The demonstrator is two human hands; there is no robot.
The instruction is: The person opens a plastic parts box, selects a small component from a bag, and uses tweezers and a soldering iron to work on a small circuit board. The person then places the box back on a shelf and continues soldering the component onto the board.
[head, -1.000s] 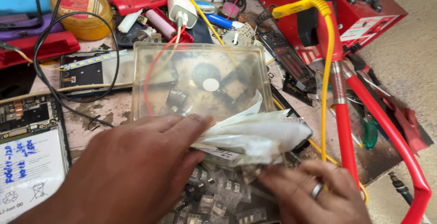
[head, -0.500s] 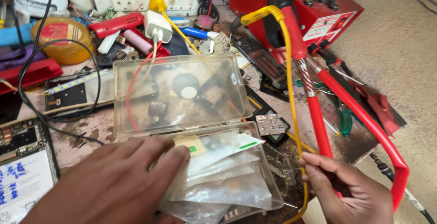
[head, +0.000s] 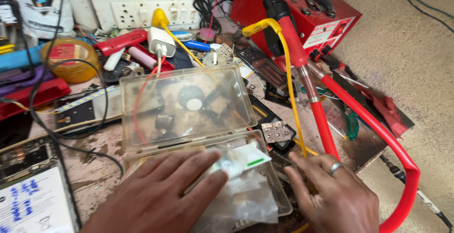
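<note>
Left hand (head: 161, 195) lies flat, fingers spread, pinning plastic pouches (head: 236, 185) in clear box (head: 208, 167); right hand (head: 331, 195) at 3 o'clock, resting open, empty

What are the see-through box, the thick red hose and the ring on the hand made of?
The box looks like clear hard plastic, scuffed and cloudy; parts show through its lid. The hose seems glossy rubber or soft plastic, since it bends smoothly and shines. The ring on the right hand looks like silvery metal, with a bright glint.
</note>
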